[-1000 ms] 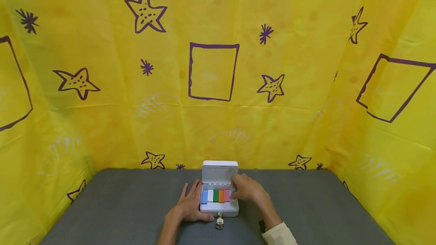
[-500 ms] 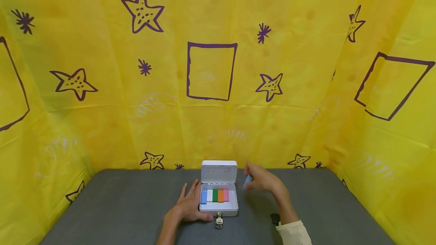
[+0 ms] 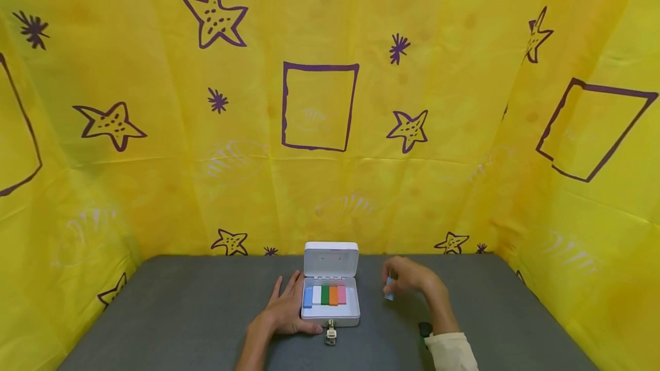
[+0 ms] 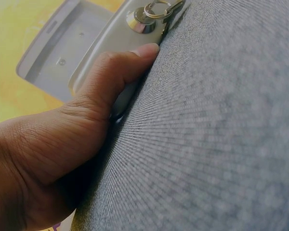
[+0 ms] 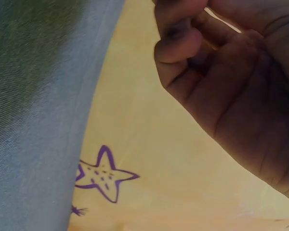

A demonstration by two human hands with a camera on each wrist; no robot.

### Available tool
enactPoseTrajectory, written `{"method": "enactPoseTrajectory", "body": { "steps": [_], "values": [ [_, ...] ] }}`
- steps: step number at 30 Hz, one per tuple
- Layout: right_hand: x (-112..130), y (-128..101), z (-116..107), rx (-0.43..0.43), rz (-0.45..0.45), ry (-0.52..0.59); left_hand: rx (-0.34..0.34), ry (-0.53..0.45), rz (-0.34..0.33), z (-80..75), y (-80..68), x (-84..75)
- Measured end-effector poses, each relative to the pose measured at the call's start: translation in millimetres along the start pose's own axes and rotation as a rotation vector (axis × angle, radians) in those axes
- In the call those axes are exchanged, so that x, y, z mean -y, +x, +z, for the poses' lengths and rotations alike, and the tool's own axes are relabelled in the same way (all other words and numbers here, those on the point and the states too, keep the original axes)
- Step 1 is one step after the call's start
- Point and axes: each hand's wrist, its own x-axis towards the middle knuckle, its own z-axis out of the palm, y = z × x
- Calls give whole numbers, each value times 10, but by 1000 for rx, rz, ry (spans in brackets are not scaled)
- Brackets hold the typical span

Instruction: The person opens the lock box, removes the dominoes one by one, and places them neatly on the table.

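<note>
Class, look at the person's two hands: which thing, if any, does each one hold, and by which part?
The right hand pinches a small light-blue block by its upper end. The left hand holds nothing; it rests against the left side of the open white plastic box.

A small white box (image 3: pixel 330 302) sits lid-up on the grey table (image 3: pixel 180 314), with blue, white, green, orange and pink blocks (image 3: pixel 325 295) in a row inside. The left hand (image 3: pixel 285 311) rests against its left side. The right hand (image 3: pixel 409 280) pinches a pale blue block (image 3: pixel 389 289) to the box's right.
</note>
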Motion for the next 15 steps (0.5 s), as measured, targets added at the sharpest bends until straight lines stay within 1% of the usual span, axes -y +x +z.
{"method": "enactPoseTrajectory", "body": {
  "steps": [2, 6, 9, 15],
  "values": [
    [-7, -4, 17, 40, 59, -4, -3, -4, -1, -12, -9, -6],
    [-36, 0, 58, 74, 136, 5, 0, -7, -5, -26, -14, -23],
    [-54, 14, 101, 81, 192, 34, 1, -2, -6, -33, -17, -29],
    [-74, 40, 175, 67, 292, -11, 4, -9, -8, -32, -20, -30]
  ]
}}
